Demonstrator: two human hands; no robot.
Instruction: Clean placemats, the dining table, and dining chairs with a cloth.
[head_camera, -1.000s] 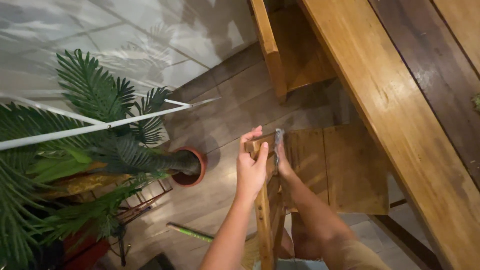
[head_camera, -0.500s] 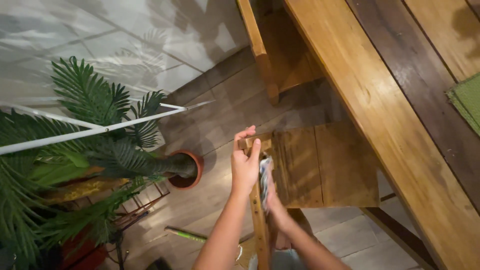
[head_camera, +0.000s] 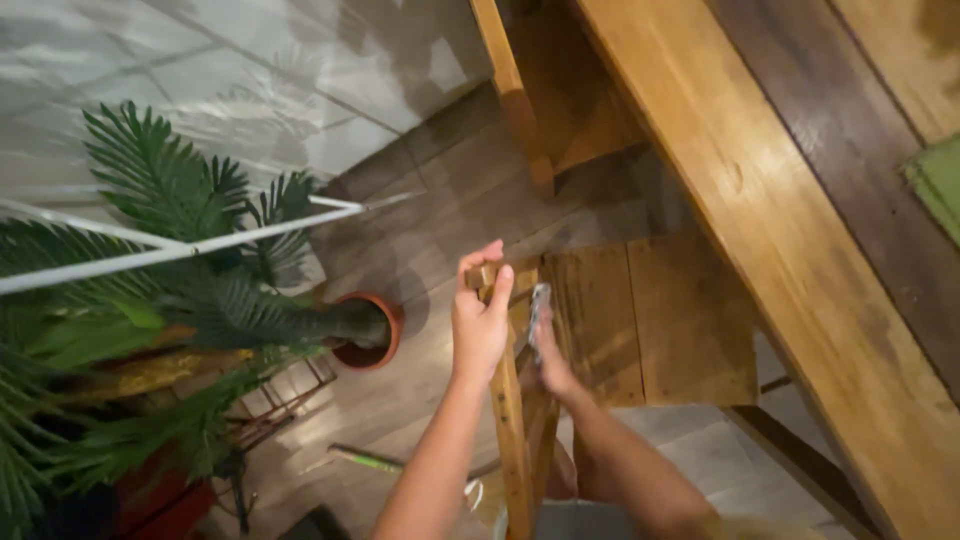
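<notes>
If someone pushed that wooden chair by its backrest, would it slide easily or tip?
The wooden chair looks stiff and fairly heavy: thick planks, solid seat. The left hand grips the top of its backrest, so a high push might tilt it rather than slide it. The wood floor looks smooth, so sliding seems possible.

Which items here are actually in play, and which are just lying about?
In hand:
- left hand gripping the top of the wooden chair back
- right hand pressing a small grey cloth or pad against that chair back; exact kind unclear

Lying about:
- wooden table
- second chair
- potted palm in a terracotta pot
- green stick on the floor
</notes>
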